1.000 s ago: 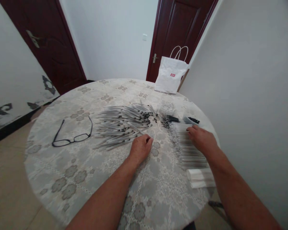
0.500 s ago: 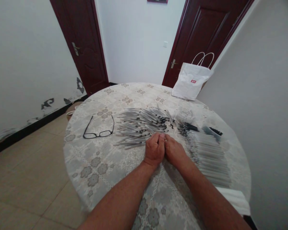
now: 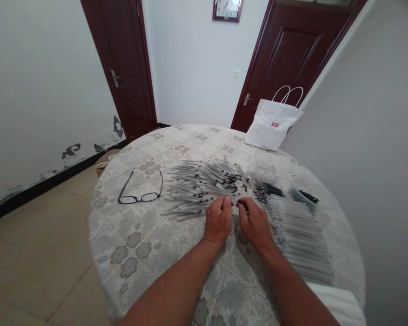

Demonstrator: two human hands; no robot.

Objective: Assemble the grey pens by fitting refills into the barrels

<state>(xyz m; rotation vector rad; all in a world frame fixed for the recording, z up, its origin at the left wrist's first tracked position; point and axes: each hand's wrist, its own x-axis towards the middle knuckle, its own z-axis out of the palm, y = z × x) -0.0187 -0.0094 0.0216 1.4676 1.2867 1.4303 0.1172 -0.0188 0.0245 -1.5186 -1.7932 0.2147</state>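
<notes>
My left hand (image 3: 218, 219) and my right hand (image 3: 255, 222) rest side by side on the round table (image 3: 149, 253), fingers curled in a pinch. What they pinch is too small to make out. Just beyond my left hand lies a heap of grey pen barrels with black tips (image 3: 199, 183). To the right of my right hand a row of clear pen tubes (image 3: 297, 231) lies in order. A small cluster of black pen parts (image 3: 265, 190) sits just beyond my right hand.
Black-rimmed glasses (image 3: 140, 194) lie at the table's left. A white paper bag (image 3: 271, 127) stands at the far right edge against the wall. White folded material (image 3: 340, 303) lies at the near right. Two dark red doors (image 3: 122, 68) stand behind.
My right hand came from the row of clear tubes to meet my left hand at the middle. The hands have now parted slightly and moved toward the heap. The view rose.
</notes>
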